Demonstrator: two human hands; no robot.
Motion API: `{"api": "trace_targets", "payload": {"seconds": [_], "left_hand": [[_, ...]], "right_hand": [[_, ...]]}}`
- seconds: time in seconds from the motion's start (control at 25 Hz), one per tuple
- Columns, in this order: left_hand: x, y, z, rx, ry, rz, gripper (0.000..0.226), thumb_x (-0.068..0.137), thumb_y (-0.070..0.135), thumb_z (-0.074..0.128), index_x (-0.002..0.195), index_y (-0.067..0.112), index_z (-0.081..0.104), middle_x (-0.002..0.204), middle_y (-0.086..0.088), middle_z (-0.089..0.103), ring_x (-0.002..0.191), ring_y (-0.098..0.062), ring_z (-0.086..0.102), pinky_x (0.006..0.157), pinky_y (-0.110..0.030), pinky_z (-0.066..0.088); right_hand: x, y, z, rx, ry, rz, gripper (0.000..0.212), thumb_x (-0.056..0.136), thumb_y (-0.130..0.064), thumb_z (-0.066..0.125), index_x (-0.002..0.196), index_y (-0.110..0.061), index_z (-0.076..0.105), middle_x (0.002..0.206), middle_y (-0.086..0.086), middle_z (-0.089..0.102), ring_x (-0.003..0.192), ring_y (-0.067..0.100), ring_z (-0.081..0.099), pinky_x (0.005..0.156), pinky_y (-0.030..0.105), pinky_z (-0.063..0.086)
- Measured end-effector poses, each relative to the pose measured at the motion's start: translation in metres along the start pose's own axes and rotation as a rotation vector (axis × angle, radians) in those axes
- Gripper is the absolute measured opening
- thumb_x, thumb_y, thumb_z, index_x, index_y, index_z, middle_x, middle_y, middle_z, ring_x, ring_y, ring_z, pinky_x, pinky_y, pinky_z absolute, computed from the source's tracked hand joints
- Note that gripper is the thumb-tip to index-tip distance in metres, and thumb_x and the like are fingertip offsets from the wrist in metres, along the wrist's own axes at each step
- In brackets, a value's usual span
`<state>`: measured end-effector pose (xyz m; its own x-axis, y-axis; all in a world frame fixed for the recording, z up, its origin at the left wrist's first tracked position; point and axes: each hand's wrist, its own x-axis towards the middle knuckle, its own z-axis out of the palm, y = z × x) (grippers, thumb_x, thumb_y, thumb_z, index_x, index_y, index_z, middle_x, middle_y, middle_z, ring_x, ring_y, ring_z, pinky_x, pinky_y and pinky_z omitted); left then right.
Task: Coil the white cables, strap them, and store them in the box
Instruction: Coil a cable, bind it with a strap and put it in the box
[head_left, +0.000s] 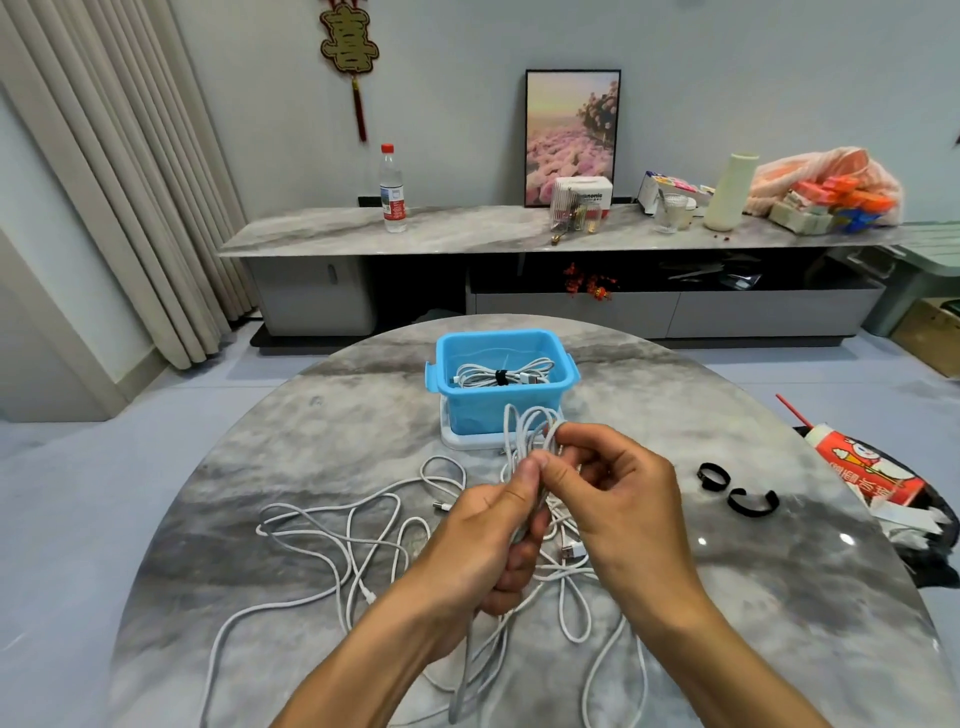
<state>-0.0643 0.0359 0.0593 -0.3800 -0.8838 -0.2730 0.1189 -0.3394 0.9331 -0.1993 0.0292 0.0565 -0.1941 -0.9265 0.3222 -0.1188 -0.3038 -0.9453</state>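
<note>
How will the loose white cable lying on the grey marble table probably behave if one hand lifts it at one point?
The loose white cable will probably hang floppy, since it lies in soft, irregular loops. It looks thin, so likely light. It crosses other strands on the grey marble table, so it may drag or tangle them.

Head-worn camera looks forward, down over table (311, 467).
</note>
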Motion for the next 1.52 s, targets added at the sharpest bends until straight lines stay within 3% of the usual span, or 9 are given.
{"api": "trace_targets", "payload": {"seconds": [0.12,0.24,0.36,0.44,0.6,0.68,0.96,1.32,1.52], "left_hand": [[-0.002,0.005,-0.001,-0.177,0.101,0.073,0.048,0.088,0.061,0.050,0.061,0.023,0.050,0.051,0.005,0.026,0.037,-0.006,0.018,0.035,-0.011,0.017],[-0.001,0.022,-0.019,-0.567,0.149,0.183,0.045,0.095,0.055,0.044,0.067,0.019,0.046,0.049,0.007,0.022,0.033,-0.003,0.019,0.029,-0.012,0.017],[-0.006,0.042,-0.049,-0.723,0.146,0.212,0.046,0.096,0.055,0.043,0.065,0.020,0.045,0.049,0.009,0.023,0.033,-0.001,0.020,0.027,-0.015,0.015],[-0.011,0.046,-0.060,-0.554,0.146,0.172,0.047,0.094,0.057,0.045,0.064,0.021,0.048,0.050,0.008,0.023,0.035,-0.003,0.019,0.029,-0.014,0.014],[-0.005,0.020,-0.042,0.746,0.146,0.361,0.055,0.086,0.066,0.043,0.060,0.019,0.057,0.046,0.010,0.044,0.042,-0.005,0.039,0.043,-0.021,0.033],[0.003,0.004,-0.031,0.989,0.077,0.421,0.054,0.090,0.064,0.042,0.063,0.020,0.060,0.052,0.013,0.052,0.054,0.000,0.050,0.059,-0.024,0.042],[0.010,-0.002,-0.026,0.859,0.070,0.399,0.051,0.089,0.061,0.043,0.059,0.024,0.061,0.050,0.007,0.047,0.049,-0.002,0.045,0.054,-0.025,0.038],[0.010,-0.009,-0.016,0.671,0.066,0.431,0.033,0.102,0.029,0.046,0.074,0.031,0.063,0.070,0.012,0.062,0.068,-0.002,0.058,0.070,-0.019,0.042],[0.009,-0.017,-0.018,0.688,0.144,0.359,0.036,0.103,0.037,0.044,0.072,0.026,0.060,0.066,0.003,0.067,0.061,-0.010,0.062,0.059,-0.023,0.045]], "right_hand": [[-0.007,0.006,0.011,0.196,-0.011,0.342,0.050,0.070,-0.053,0.077,0.097,-0.014,0.059,0.085,0.007,0.067,0.070,0.019,0.064,0.065,0.032,0.053],[-0.022,0.010,0.020,0.252,-0.678,0.588,0.045,0.086,-0.056,0.067,0.103,-0.014,0.065,0.084,0.012,0.072,0.075,0.025,0.067,0.077,0.036,0.048],[-0.022,0.003,0.010,0.124,-1.146,0.560,0.027,0.094,-0.046,0.062,0.085,-0.022,0.071,0.055,-0.005,0.057,0.050,0.009,0.054,0.058,0.021,0.049],[-0.002,-0.007,-0.007,-0.003,-1.049,0.491,0.026,0.097,-0.036,0.062,0.077,-0.021,0.069,0.051,-0.008,0.047,0.044,0.005,0.043,0.047,0.018,0.044],[0.028,-0.025,-0.049,-0.337,-0.754,0.271,0.024,0.089,-0.026,0.072,0.071,-0.011,0.073,0.054,-0.009,0.058,0.048,-0.003,0.045,0.049,0.010,0.036],[0.032,-0.029,-0.060,-0.365,-0.709,0.273,0.023,0.088,-0.026,0.073,0.072,-0.009,0.074,0.057,-0.007,0.065,0.052,-0.004,0.052,0.052,0.009,0.039],[0.021,-0.012,-0.035,0.236,-0.420,0.663,0.029,0.100,-0.028,0.053,0.079,-0.009,0.058,0.049,-0.007,0.026,0.038,0.004,0.017,0.035,0.015,0.013],[-0.010,0.007,0.022,0.670,0.114,0.615,0.038,0.099,-0.035,0.052,0.069,-0.012,0.054,0.050,0.002,0.043,0.042,0.012,0.041,0.040,0.024,0.036],[-0.019,0.017,0.031,0.557,0.145,0.549,0.037,0.104,-0.031,0.045,0.076,-0.009,0.057,0.055,0.003,0.052,0.047,0.016,0.049,0.048,0.031,0.039]]}}
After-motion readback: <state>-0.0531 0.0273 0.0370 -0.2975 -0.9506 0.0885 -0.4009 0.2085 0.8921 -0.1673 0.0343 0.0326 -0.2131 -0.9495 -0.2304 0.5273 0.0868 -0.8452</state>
